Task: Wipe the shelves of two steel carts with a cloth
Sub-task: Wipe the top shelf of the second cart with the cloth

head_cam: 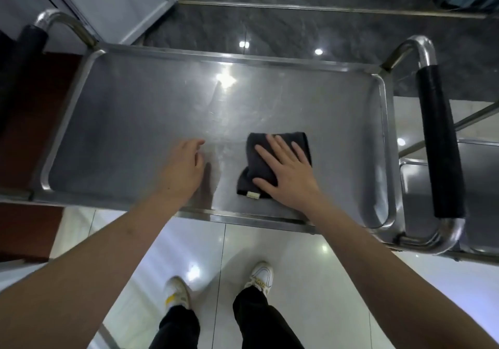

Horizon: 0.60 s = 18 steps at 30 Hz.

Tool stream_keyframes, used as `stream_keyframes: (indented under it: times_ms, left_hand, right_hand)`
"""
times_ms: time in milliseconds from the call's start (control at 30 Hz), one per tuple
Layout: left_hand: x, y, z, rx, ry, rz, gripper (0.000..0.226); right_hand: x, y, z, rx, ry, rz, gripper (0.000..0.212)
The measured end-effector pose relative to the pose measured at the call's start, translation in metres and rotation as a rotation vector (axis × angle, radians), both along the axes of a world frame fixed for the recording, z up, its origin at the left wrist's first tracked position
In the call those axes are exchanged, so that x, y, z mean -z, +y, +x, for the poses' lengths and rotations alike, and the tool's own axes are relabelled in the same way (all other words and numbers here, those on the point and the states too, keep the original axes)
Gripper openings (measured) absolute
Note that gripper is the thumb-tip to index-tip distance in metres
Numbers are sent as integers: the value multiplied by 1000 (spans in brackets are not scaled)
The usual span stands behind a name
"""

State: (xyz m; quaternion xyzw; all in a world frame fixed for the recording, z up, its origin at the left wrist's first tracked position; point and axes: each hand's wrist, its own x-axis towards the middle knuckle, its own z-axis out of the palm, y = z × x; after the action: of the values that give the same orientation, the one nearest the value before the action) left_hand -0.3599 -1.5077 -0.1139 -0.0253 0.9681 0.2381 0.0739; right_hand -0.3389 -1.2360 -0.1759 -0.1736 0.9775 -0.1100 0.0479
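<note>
The dark folded cloth [275,159] lies on the top shelf [151,121] of the steel cart [388,132], in the near right part, and the right hand [289,170] presses it flat with straight, spread fingers; nothing is pinched or wrapped. The left hand [183,165] is over the shelf just beside it, apart from the cloth, with fingers loosely curled and holding nothing; I cannot tell if it touches the steel. Because the cloth is only pressed by a flat palm, it may bunch or slip out from under the hand during a fast stroke, leaving streaks. The raised rim [243,217] could catch the cloth's edge near the corners, so these may stay unwiped. The cart probably stands on wheels on the glossy tiled floor [243,251], so a strong push may roll it away toward the second cart [475,175] on the right.
</note>
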Motion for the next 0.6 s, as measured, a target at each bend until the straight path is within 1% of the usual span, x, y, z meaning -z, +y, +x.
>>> stream_keyframes:
  times_ms: [100,200,333,400,500,600]
  left_hand:
    - [6,-20,16,-13,18,-26,30]
    - [8,-43,29,-37,11,-5,27]
    - [13,-76,43,-51,22,-5,21]
    - [14,-90,48,-63,34,-8,19]
    - [12,-110,60,-81,68,33,16]
    - [15,-130,82,-89,73,39,14]
  right_hand:
    - [2,22,4,170,11,17,79]
    - [-1,19,-21,261,-5,56,79]
    - [-7,-23,-74,374,-22,74,80]
    - [-9,-54,-99,415,-31,52,81]
    - [-11,-107,-116,381,-56,34,84]
    - [-11,-163,-104,237,-60,35,85]
